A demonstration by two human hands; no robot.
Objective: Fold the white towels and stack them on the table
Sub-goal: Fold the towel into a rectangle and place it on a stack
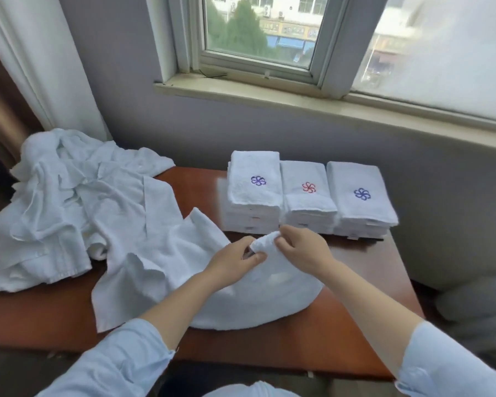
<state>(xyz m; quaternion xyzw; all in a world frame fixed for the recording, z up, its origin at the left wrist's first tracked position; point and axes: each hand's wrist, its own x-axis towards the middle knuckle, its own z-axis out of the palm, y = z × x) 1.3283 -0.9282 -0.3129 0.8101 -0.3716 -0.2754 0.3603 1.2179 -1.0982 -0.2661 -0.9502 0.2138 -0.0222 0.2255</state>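
White towel [169, 262], one, lay spread and rumpled on the near middle of the table [370, 282], with one bunched corner lifted just above the table. My left hand [235, 260] pinched that corner from the left, thumb and fingers curled onto the cloth. My right hand [301, 247] pinched the same corner from the right, so my two hands almost met.

Along the table's far edge stood three stacks of folded white towels, side by side and touching. The left stack [254, 190], the highest, carried a purple flower emblem on top, the middle stack [308, 193] a red one, and the right stack [360, 196] a blue one.

At the table's left end sat one heap [69, 196] of unfolded white towels, hanging past that end.
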